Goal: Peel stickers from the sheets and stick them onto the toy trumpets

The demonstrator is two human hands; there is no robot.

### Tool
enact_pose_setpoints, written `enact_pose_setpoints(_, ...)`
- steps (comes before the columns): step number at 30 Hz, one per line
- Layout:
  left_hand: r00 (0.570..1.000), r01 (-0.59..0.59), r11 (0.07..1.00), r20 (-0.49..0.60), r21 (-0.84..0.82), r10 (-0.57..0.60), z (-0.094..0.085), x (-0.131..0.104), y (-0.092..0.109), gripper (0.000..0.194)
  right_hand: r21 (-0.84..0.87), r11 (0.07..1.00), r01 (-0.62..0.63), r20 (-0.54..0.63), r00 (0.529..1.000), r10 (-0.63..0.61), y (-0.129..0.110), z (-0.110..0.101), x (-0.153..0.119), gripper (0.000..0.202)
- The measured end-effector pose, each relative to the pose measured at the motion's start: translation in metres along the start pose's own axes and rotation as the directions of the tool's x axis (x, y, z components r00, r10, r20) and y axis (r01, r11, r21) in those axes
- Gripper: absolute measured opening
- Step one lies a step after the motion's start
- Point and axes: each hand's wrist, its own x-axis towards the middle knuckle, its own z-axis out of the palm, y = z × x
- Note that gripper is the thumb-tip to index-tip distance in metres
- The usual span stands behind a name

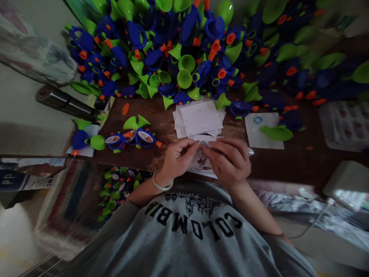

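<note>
Close to the table's front edge, a white sheet with colourful printed stickers (201, 162) lies between my hands. My left hand (180, 157), with a pale bangle at the wrist, pinches the sheet's upper part between thumb and forefinger. Opposite it, my right hand (230, 159) has its fingertips closed at the same spot, almost touching the left ones. Any small piece between the fingertips is too tiny to make out. A pale pointed end shows beyond the right hand's outer side; its kind is unclear. Just past the fingers lies a stack of white paper sheets (200, 118).
Blue and green toy trumpets with orange parts (186, 63) are heaped along the back. Stickered toys (144, 137) sit at left, near a dark thermos flask (66, 102). At right are a white sheet (249, 132) and a clear tray (346, 125). More toys fill a container (54, 215) below left.
</note>
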Motion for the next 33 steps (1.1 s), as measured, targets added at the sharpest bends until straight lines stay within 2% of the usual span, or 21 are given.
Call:
enact_pose_setpoints(2, 0.998, 0.042, 0.998, -0.038, -0.048, -0.044, -0.002, 0.002, -0.002, 0.043, 0.066, 0.993, 0.100, -0.001, 0.995, -0.101, -0.001, -0.005, -0.003, 0.025)
enact_pose_setpoints(4, 0.993, 0.053, 0.994, -0.103, -0.092, -0.063, -0.005, 0.005, -0.005, 0.038, 0.272, 0.956, 0.111, 0.117, 0.982, -0.147, -0.005, -0.016, -0.003, 0.020)
enact_pose_setpoints(6, 0.985, 0.042, 0.994, -0.163, -0.105, -0.059, -0.006, 0.009, -0.006, 0.033, 0.531, 0.847, 0.023, 0.234, 0.957, -0.173, -0.010, -0.030, 0.000, 0.019)
enact_pose_setpoints(7, 0.984, 0.027, 0.995, -0.174, -0.098, -0.043, -0.007, 0.010, -0.007, 0.032, 0.604, 0.797, -0.028, 0.248, 0.956, -0.155, -0.011, -0.036, 0.002, 0.019)
enact_pose_setpoints(8, 0.985, 0.002, 0.996, -0.172, -0.085, -0.017, -0.007, 0.011, -0.007, 0.031, 0.611, 0.789, -0.067, 0.230, 0.969, -0.095, -0.011, -0.040, 0.005, 0.016)
enact_pose_setpoints(9, 0.987, -0.027, 0.997, -0.157, -0.066, 0.017, -0.006, 0.011, -0.007, 0.031, 0.554, 0.825, -0.111, 0.206, 0.979, -0.006, -0.009, -0.043, 0.007, 0.017)
enact_pose_setpoints(11, 0.990, -0.099, 0.995, -0.107, -0.013, 0.097, -0.004, 0.010, -0.005, 0.029, 0.312, 0.927, -0.210, 0.177, 0.971, 0.160, -0.004, -0.040, 0.008, 0.046)
enact_pose_setpoints(13, 0.985, -0.163, 0.986, -0.051, 0.030, 0.164, -0.002, 0.009, -0.002, 0.027, 0.111, 0.963, -0.248, 0.250, 0.944, 0.214, 0.003, -0.030, 0.006, 0.073)
enact_pose_setpoints(15, 0.977, -0.210, 0.977, -0.017, 0.030, 0.211, 0.000, 0.008, -0.001, 0.024, 0.051, 0.973, -0.225, 0.286, 0.937, 0.202, 0.007, -0.018, 0.001, 0.080)
enact_pose_setpoints(18, 0.979, -0.203, 0.979, -0.013, -0.008, 0.203, 0.000, 0.008, 0.000, 0.024, -0.016, 0.984, -0.175, 0.176, 0.969, 0.175, 0.008, -0.005, -0.010, 0.071)
enact_pose_setpoints(21, 0.994, -0.102, 0.993, -0.042, -0.058, 0.100, 0.001, 0.010, -0.003, 0.030, -0.091, 0.992, -0.087, 0.048, 0.995, 0.092, 0.008, 0.001, -0.016, 0.052)
enact_pose_setpoints(24, 0.999, 0.006, 0.983, -0.038, -0.186, -0.013, 0.004, 0.011, -0.007, 0.035, -0.093, 0.996, 0.004, -0.037, 0.999, -0.008, 0.011, 0.001, -0.018, 0.056)
enact_pose_setpoints(26, 0.998, 0.050, 0.963, -0.022, -0.265, -0.058, 0.007, 0.011, -0.010, 0.036, -0.065, 0.997, 0.038, -0.054, 0.998, -0.041, 0.013, 0.000, -0.019, 0.063)
enact_pose_setpoints(29, 0.999, 0.040, 0.946, -0.003, -0.322, -0.044, 0.009, 0.013, -0.013, 0.033, -0.015, 1.000, 0.014, -0.081, 0.997, -0.015, 0.013, -0.001, -0.021, 0.064)
enact_pose_setpoints(31, 1.000, -0.003, 0.946, 0.012, -0.323, 0.007, 0.009, 0.015, -0.012, 0.032, 0.017, 0.998, -0.062, -0.097, 0.993, 0.063, 0.011, -0.002, -0.021, 0.057)
enact_pose_setpoints(33, 0.998, -0.046, 0.959, 0.036, -0.281, 0.058, 0.008, 0.016, -0.009, 0.032, 0.032, 0.988, -0.153, -0.054, 0.987, 0.154, 0.009, -0.003, -0.021, 0.046)
